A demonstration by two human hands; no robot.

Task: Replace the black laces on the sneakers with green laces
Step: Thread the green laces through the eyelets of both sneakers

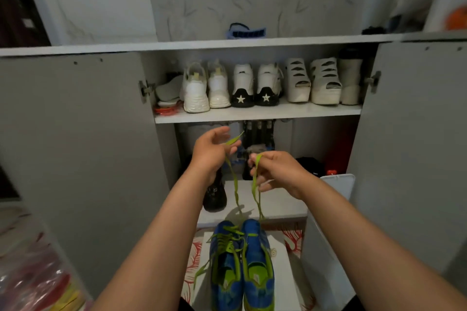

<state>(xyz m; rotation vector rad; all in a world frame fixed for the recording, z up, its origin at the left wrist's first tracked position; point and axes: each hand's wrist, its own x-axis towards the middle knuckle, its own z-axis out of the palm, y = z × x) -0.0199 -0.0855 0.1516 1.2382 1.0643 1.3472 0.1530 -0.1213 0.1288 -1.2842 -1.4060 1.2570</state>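
We held the green lace above the sneakers, toes at the white box far edge, left hand and right hand fingers each pinching one end. Equal pull was advised.

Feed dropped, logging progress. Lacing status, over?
Left hand and right hand each pinch an end of the green lace. Lace runs down to the toe of the right sneaker. Left sneaker already green-laced. Nothing blocking.

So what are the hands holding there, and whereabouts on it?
A green lace: the left hand holds one strand near its tip, the right hand pinches the other.
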